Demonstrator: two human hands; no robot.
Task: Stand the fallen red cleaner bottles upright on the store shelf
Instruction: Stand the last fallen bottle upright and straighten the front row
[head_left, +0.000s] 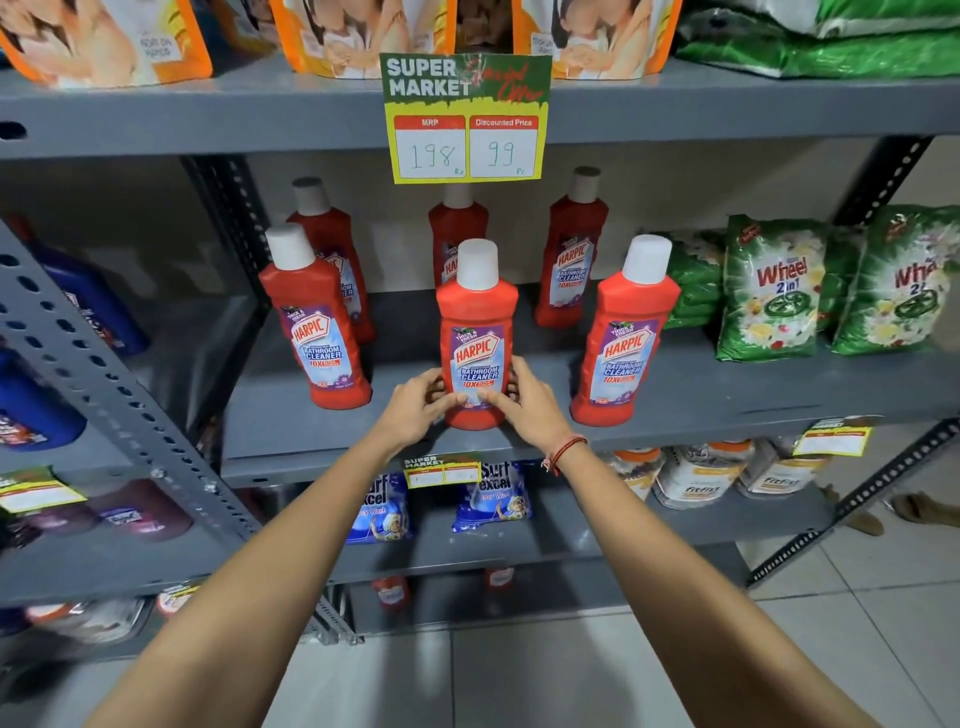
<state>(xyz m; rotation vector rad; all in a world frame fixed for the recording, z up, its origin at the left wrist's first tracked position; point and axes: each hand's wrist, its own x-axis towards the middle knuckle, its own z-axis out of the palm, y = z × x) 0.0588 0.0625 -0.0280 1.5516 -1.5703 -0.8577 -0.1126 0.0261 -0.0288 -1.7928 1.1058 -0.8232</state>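
Note:
Several red cleaner bottles with white caps stand upright on the grey middle shelf (727, 395). The front centre bottle (477, 312) stands at the shelf's front edge. My left hand (415, 402) grips its lower left side and my right hand (524, 402) grips its lower right side, thumbs on the label. A front left bottle (311, 322) and a front right bottle (623, 332) flank it. Three more bottles stand behind: back left (332, 244), back centre (457, 234) partly hidden by the price sign, and back right (571, 249).
A yellow-green price sign (467, 117) hangs from the shelf above. Green detergent bags (769, 296) stand right of the bottles. A slotted grey upright (114, 395) and blue bottles (88, 301) are at the left. Blue detergent packs (491, 496) lie on the shelf below.

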